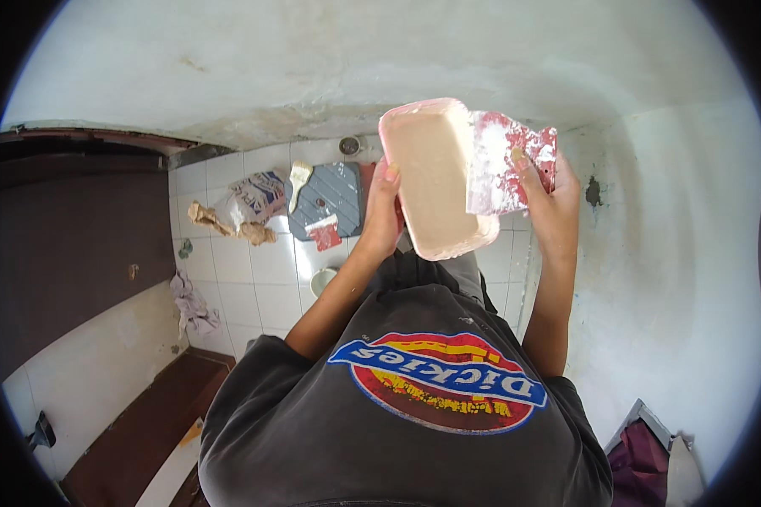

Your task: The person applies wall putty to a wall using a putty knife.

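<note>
My left hand (385, 207) grips the left rim of a pink rectangular tub (446, 249), its thumb over the edge. Smooth cream-coloured paste (435, 173) lies inside the tub. In my right hand (550, 198) is a red plastic scraper (499, 165), smeared with white paste, with my thumb pressed on its face. The scraper's left edge overlaps the tub's right side; whether the two touch I cannot tell. My right fingers are mostly hidden behind the scraper.
Below on the white tiled floor sits a grey stool (330, 190) bearing a paintbrush (298, 182) and a second red scraper (325, 234). Left of it lies an opened paper-edged bag (254, 198). A pale bucket (321, 280) and a crumpled cloth (193, 304) are nearby. A patchy wall (313, 68) rises ahead.
</note>
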`<action>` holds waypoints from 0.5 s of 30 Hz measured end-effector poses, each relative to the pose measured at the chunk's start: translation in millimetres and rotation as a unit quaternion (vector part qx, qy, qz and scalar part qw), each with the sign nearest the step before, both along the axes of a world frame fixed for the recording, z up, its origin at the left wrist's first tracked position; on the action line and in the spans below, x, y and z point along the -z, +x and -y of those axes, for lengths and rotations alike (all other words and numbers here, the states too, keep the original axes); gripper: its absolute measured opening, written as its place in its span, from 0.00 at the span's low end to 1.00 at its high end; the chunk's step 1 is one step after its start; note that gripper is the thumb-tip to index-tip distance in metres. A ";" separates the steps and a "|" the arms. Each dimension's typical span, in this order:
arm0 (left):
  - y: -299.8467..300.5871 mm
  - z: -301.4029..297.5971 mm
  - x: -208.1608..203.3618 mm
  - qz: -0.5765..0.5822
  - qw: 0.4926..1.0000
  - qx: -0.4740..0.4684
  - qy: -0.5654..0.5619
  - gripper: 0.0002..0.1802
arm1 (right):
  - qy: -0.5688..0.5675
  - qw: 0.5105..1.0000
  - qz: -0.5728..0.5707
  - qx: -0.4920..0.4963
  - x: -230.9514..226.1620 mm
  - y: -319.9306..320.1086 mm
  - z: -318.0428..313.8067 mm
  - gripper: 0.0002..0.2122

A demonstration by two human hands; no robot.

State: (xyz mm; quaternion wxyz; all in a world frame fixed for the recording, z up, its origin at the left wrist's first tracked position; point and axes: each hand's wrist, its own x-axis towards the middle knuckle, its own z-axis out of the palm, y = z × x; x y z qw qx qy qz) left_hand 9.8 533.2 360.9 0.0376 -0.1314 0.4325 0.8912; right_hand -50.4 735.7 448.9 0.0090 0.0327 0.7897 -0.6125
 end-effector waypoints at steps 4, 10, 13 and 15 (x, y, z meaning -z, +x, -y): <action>-6.6 13.7 -16.7 -0.005 0.999 -0.017 -0.039 0.31 | -0.114 0.993 0.039 0.021 -0.5 -11.2 -9.9 0.11; -11.0 34.0 -16.8 -0.024 0.999 -0.026 -0.007 0.34 | -0.308 0.948 0.014 0.082 -5.6 -57.3 -23.1 0.17; -10.6 38.6 -29.9 -0.034 0.998 -0.017 -0.042 0.33 | -0.351 0.928 -0.027 0.123 -52.0 -87.2 -21.0 0.17; -11.1 38.2 -33.6 -0.045 0.997 -0.011 -0.060 0.33 | -0.343 0.911 -0.199 0.112 -82.5 -110.0 -23.0 0.18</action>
